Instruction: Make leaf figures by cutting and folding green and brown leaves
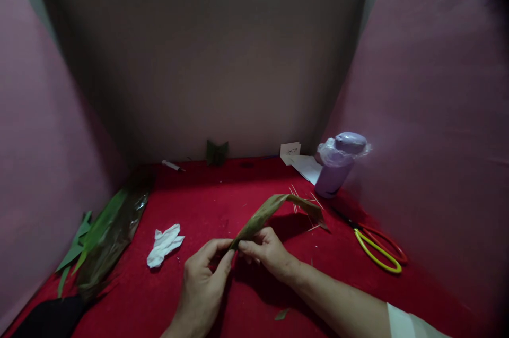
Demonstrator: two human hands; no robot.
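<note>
A long brownish-green leaf (264, 213) rises from between my fingers and arches over to the right, its tip drooping close to the red cloth. At its near end, my left hand (207, 274) pinches it between thumb and forefinger. Right beside that, my right hand (265, 253) grips the same end with the thumb on top; its other fingers are partly hidden beneath the leaf. Several thin wooden sticks (294, 199) lie under and behind the drooping tip. A small leaf scrap (282, 314) rests on the cloth below my right wrist.
Scissors with red and yellow handles (377, 252) lie right. A purple bottle (334, 176) wrapped in plastic stands behind them, near white papers (306, 167). Crumpled tissue (164, 245) and bagged green leaves (109, 232) are left. At the back are a syringe (172, 165) and folded leaf piece (217, 153).
</note>
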